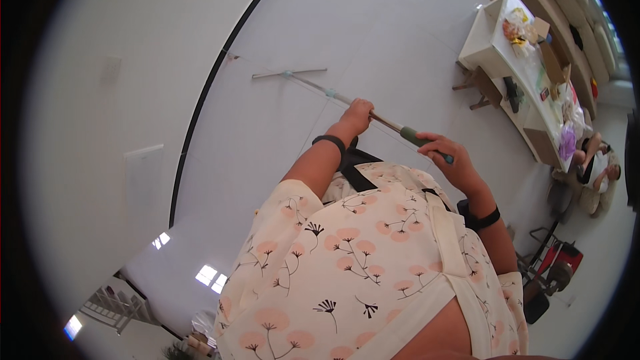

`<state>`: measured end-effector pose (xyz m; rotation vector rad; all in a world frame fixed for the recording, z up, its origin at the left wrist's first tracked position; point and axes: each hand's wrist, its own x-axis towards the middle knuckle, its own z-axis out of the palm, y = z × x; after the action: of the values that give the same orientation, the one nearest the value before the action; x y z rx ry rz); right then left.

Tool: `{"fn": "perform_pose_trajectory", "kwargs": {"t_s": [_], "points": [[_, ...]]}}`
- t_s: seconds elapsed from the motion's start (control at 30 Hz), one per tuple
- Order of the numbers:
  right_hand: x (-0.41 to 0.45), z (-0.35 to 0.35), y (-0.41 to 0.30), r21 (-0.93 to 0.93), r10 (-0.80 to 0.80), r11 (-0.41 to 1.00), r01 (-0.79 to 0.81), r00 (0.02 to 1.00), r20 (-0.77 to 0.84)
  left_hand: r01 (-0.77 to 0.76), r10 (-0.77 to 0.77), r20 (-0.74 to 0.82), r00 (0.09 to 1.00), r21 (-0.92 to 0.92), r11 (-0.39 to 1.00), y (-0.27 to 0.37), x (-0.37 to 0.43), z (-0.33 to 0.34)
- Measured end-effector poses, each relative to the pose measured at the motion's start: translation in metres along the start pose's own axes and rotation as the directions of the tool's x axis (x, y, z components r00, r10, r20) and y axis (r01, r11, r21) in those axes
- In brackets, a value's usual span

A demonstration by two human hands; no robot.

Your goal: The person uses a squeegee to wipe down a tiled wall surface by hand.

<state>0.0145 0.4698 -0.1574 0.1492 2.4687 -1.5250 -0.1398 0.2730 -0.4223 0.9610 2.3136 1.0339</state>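
Note:
A long-handled floor tool (pixel 312 84), a squeegee or flat mop, slants across my front. Its thin straight head (pixel 265 76) lies on the pale tiled floor. My left hand (pixel 357 116) is wrapped around the metal pole at about its middle. Near the top end, my right hand (pixel 447 152) holds the green grip (pixel 412 136), its fingers partly around it. Both wrists wear black bands. Part of the grip is hidden by the right hand.
On the left, a white wall (pixel 100 125) meets the floor along a black skirting strip (pixel 200 105). At right stands a white table (pixel 505 40) with bags and boxes, a wooden stool (pixel 480 87) beside it. A sofa (pixel 575 5) is behind; a person (pixel 597 165) sits past the table.

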Motion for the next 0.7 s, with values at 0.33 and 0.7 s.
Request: {"fn": "perform_pose_trajectory", "kwargs": {"t_s": [0.33, 0.7], "points": [[0.068, 0.008, -0.012, 0.069, 0.051, 0.996, -0.053, 0.998, 0.019, 0.210, -0.203, -0.088, 0.975, 0.090, 0.973, -0.035, 0.023, -0.041], [-0.067, -0.136, -0.027, 0.065, 0.117, 0.990, -0.121, 0.991, 0.065, -0.127, 0.138, 0.090, 0.986, -0.118, 0.985, 0.141, 0.020, 0.025]]}}
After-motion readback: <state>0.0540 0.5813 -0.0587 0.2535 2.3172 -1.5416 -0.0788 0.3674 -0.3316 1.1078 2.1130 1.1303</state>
